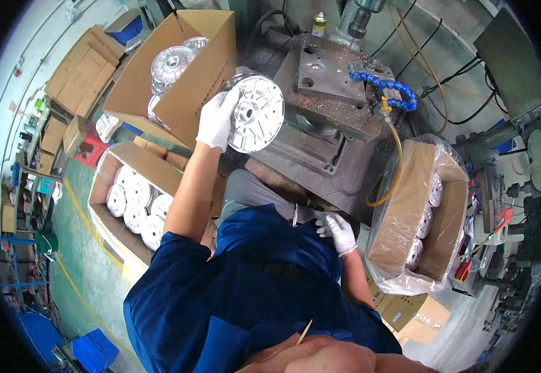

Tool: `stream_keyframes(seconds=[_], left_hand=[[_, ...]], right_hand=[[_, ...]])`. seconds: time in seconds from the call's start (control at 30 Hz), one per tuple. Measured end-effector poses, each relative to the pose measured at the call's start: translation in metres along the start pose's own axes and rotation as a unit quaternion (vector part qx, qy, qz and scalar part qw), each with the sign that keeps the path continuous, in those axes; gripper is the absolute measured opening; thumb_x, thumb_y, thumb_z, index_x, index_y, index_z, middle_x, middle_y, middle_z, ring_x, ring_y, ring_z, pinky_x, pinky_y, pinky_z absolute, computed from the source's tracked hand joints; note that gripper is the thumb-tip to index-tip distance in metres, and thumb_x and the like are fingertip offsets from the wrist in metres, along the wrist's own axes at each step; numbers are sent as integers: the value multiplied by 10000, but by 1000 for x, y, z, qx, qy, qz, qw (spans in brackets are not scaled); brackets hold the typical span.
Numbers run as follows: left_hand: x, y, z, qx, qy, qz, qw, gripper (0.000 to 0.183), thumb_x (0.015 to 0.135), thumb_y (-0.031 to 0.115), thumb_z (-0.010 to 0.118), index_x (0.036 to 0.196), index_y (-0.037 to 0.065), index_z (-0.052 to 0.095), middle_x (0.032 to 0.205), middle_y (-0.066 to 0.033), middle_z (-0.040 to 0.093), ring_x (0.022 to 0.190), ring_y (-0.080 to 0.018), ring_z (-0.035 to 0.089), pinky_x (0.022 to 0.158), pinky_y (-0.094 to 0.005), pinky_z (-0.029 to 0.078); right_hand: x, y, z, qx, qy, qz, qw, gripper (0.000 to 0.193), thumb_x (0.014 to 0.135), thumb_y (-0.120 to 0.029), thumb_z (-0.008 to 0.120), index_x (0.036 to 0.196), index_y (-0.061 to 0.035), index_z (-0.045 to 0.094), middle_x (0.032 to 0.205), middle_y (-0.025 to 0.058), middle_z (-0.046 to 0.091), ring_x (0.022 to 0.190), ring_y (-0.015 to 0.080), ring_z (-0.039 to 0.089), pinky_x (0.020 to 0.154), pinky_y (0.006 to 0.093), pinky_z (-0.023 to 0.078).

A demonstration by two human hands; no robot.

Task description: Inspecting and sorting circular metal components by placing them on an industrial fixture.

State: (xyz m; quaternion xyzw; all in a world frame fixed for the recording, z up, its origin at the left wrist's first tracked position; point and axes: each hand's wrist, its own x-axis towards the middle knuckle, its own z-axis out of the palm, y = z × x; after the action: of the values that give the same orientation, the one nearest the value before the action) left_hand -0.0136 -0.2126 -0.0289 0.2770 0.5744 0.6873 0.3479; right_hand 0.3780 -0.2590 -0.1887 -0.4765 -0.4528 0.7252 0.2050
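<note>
Left hand (216, 122) grips the silver wheel (260, 115) at its left edge, beside the machine bed (305, 166); slotted face and hub axis point up toward the camera. Right hand (339, 234) is loosely open.

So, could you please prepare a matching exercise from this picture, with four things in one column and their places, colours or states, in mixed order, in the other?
Column one
1. left hand
2. right hand
3. segmented hose
4. open carton at the right

Column two
A. bright blue and curved
B. partly wrapped in clear plastic
C. gloved, close to the dark blue shirt
D. gloved, holding a silver wheel-like part

Right pairs: 1-D, 2-C, 3-A, 4-B
</note>
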Motion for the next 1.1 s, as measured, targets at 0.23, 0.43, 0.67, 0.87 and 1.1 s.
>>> stream_keyframes(seconds=[0.23, 0.43, 0.67, 0.87, 1.1], left_hand=[[-10, -4, 12, -91, -50, -39, 994, 303, 900, 241, 625, 1047, -23, 619, 949, -75, 659, 806, -104, 616, 714, -244, 491], [-11, -12, 21, -129, -83, -88, 984, 348, 894, 223, 619, 1116, -44, 606, 1032, -93, 651, 892, -129, 613, 780, -256, 483], [-13, -25, 26, -140, -112, -126, 976, 362, 893, 227, 619, 1141, -36, 591, 1040, -96, 648, 891, -138, 615, 788, -264, 485], [-66, -14, 52, -258, -253, -277, 890, 340, 971, 149, 445, 1238, -53, 504, 1202, -133, 584, 1115, -202, 567, 975, -323, 452], [-126, -41, 98, 113, -376, -433, 812, 539, 893, 468, 577, 1075, -39, 596, 927, -93, 662, 732, -159, 636, 645, -274, 517]], right_hand=[[-9, -33, 15, 12, -5, -51, 999, 304, 959, -176, 498, 1194, 13, 538, 999, 129, 653, 766, 154, 629, 691, 274, 522], [-28, -42, 15, -4, -7, -93, 996, 302, 954, -162, 495, 1197, 16, 522, 1001, 144, 647, 782, 170, 628, 722, 283, 512], [-38, -67, 22, -32, 11, -69, 997, 349, 948, -172, 521, 1243, 14, 506, 1024, 97, 647, 823, 145, 624, 761, 270, 504], [-67, -122, 39, -353, 158, -337, 859, 615, 842, -258, 628, 1372, -61, 385, 1202, 216, 539, 1028, 346, 579, 912, 399, 469], [-89, -167, 17, -446, 35, -449, 773, 357, 789, -288, 672, 1070, -82, 596, 1083, 101, 605, 983, 321, 588, 834, 392, 494]])
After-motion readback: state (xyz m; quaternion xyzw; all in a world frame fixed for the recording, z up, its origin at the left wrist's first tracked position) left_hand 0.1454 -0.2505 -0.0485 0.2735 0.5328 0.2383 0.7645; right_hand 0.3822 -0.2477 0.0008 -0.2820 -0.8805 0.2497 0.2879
